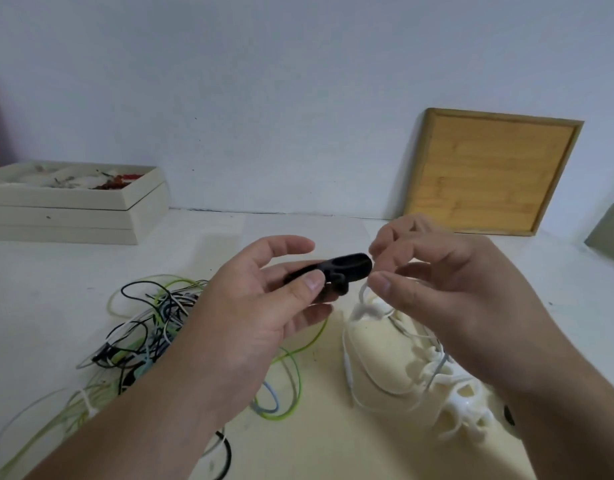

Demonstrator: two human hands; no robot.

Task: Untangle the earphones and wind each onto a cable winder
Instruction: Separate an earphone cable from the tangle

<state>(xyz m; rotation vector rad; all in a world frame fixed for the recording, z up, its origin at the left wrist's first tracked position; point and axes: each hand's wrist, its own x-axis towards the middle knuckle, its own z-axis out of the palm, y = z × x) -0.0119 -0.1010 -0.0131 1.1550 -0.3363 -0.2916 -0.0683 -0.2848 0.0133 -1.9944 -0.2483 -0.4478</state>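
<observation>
We have the black cable winder [336,270] lifted clear of the tabletop [49,292] in our left hand [260,306], thumb on top and fingers curled beneath it, so that its slotted end points across to the other hand. Our right hand [437,289] pinches the end of the white earphone cable [362,297] between thumb and forefinger, right at the winder's tip; we judge this is to seat the cable's end before winding begins. The remaining length of that white earphone trails down from the pinch onto the cream mat [333,441] near the front edge, looping loosely under our right wrist, where it can pay out freely.

The remaining earphones lie in a tangled heap [149,323] of black, green, white and pale blue cords towards the front left of the tabletop, a few green and blue loops spilling onto the mat. They are apart from the white one, so we reckon one earphone has been freed while the others have yet to be sorted.

The tabletop is white and runs back to a plain pale wall [298,81]. Along the back edge on the left stands a stack of shallow cream trays [73,209], the top one holding small items too blurred to name. At the back right a wooden framed board [489,171] leans against the wall, with a grey object just visible at the right edge.
</observation>
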